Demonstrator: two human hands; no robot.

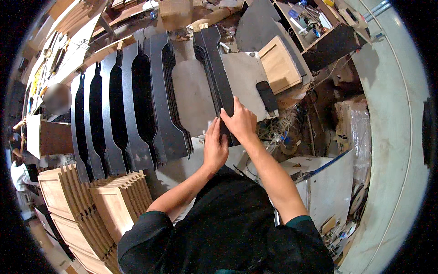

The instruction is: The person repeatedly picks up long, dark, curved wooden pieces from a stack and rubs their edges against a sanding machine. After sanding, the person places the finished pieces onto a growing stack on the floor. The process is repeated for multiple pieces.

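A narrow stack of black shaped panels [218, 75] lies in front of me on a pale work surface [194, 93]. My left hand [215, 148] rests against the near end of this stack, fingers stretched out and lying side by side. Just right of it, my right hand [240, 121] touches the stack's right side, with thumb and index finger spread apart; its other fingers are partly hidden. To the left, another stack of black panels [160, 91] with a cut-out edge fans out into several more black panels [130, 109].
A black phone-like object [266, 96] lies right of the stack, near a wooden door panel [279, 64]. Stacked wooden panels [109, 205] stand at the lower left. A tool box [310, 27] sits at the far right, and a person [18, 141] is at the left edge.
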